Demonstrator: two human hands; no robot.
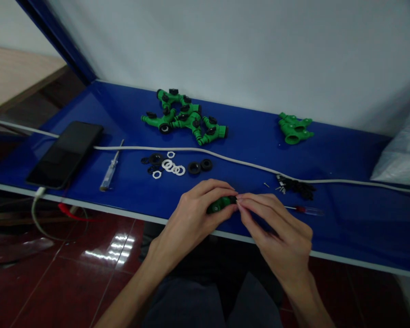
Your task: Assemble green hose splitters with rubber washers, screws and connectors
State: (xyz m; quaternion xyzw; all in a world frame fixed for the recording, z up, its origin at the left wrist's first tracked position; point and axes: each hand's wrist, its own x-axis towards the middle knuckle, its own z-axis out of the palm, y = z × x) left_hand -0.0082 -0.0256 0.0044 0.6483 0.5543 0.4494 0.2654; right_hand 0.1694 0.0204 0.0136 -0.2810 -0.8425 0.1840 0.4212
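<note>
My left hand (200,209) is closed around a green plastic hose splitter (218,205) at the front edge of the blue table, and its fingers cover much of the part. From the other side, my right hand (280,225) pinches at the splitter's dark end with thumb and fingertips. Whatever sits in that pinch is too small and hidden to make out. Just beyond my right hand lies a screwdriver (309,210) with a clear and red handle. Small screws (280,189) and a pile of black valve knobs (299,187) are a little farther back.
Several green splitters with black knobs (187,119) cluster at the back; bare green bodies (294,128) lie back right. White and black rings (173,166) rest mid-table. A tester screwdriver (111,171) and a phone (66,155) are left. A white cable (225,158) crosses the table.
</note>
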